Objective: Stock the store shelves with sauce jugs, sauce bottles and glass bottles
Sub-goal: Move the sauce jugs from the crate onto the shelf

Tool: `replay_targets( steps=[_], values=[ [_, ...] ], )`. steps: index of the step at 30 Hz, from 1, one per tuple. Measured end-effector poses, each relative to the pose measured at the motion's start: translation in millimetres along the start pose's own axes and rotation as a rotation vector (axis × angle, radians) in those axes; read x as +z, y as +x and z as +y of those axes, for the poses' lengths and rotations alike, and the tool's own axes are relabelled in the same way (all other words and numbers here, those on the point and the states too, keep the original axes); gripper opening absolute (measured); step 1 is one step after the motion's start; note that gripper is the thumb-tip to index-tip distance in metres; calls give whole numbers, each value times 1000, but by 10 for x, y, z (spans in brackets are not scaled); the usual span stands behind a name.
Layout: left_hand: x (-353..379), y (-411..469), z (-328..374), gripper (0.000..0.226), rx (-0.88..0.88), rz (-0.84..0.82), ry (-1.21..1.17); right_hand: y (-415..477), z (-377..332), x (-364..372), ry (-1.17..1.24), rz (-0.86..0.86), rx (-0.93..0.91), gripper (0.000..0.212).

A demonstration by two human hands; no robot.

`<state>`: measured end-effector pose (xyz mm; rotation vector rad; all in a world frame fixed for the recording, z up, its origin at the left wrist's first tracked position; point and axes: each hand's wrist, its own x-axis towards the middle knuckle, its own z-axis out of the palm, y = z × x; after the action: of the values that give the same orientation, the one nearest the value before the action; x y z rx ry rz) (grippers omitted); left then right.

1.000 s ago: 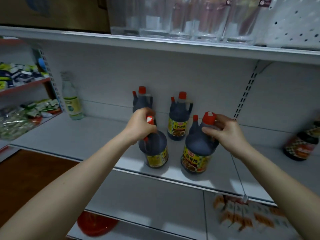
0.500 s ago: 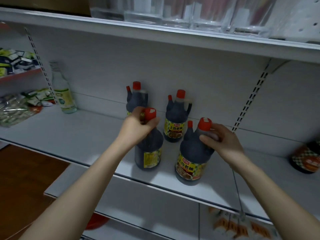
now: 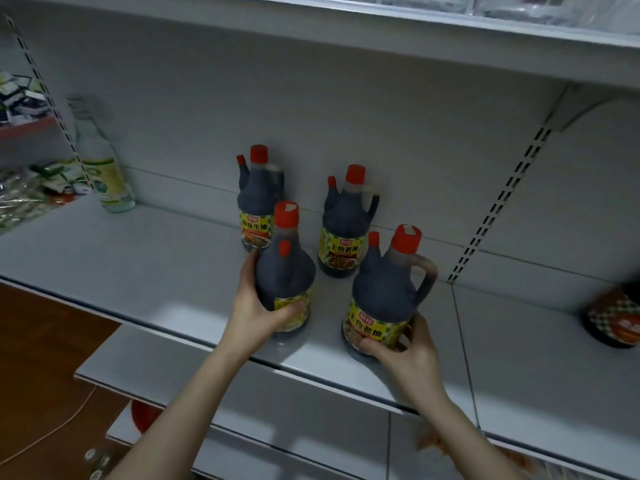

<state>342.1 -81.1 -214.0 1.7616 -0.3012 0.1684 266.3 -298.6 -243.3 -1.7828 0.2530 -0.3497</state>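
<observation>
A white shelf [image 3: 166, 271] is seen running across the view, with an upper shelf [image 3: 381, 39] over it and a lower shelf [image 3: 277, 393] below it. Four dark sauce jugs with red caps and yellow labels are stood upright on the white shelf in two rows.

The front-left jug [image 3: 285, 271] is grasped by the left grip [image 3: 258, 310]. The fingers are wrapped round the lower left side of the body and the thumb is laid across the label. The front-right jug [image 3: 384, 292] (its handle turned to the right) is grasped near the base by the right grip [image 3: 405, 348], with the thumb pressed along the lower edge of the label and the fingers curled round the right side. Both jugs appear to be set down near the front edge of the shelf, apart from each other.

Just behind the left grip, the back-left jug [image 3: 258, 202] is found near the rear panel [image 3: 346, 116]. The back-right jug [image 3: 346, 230] is placed behind and between the two grips.

Well to the left of the left grip, a glass bottle [image 3: 104, 168] with a pale green label is stood at the back of the shelf. Far to the right of the right grip, a dark jar [image 3: 616, 317] is cut by the frame edge. Packets [image 3: 31, 188] are piled on a neighbouring rack beyond the glass bottle.
</observation>
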Motion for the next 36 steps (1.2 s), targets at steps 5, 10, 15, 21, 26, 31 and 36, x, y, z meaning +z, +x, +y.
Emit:
replay_targets(
  steps=[5, 10, 15, 21, 26, 31, 36],
  values=[
    [25, 24, -17, 91, -10, 8, -10, 383, -5, -107, 57, -10, 59, 69],
    [35, 23, -52, 95, -29, 11, -7, 973, 86, -320, -40, -140, 18, 71],
    [71, 16, -38, 87, -28, 24, -8, 1408, 183, -435, -69, -248, 58, 77],
    [70, 21, -25, 86, -37, 16, 11, 1624, 146, -491, -100, -285, 76, 96],
    [88, 16, -19, 87, -29, 30, 13, 1499, 237, -382, -94, -99, -15, 60],
    [98, 17, -16, 88, -29, 23, 16, 1469, 232, -238, -74, 10, -41, 70],
    [108, 25, -11, 82, -29, 29, 17, 1490, 183, -273, -71, -87, -12, 63]
  ],
)
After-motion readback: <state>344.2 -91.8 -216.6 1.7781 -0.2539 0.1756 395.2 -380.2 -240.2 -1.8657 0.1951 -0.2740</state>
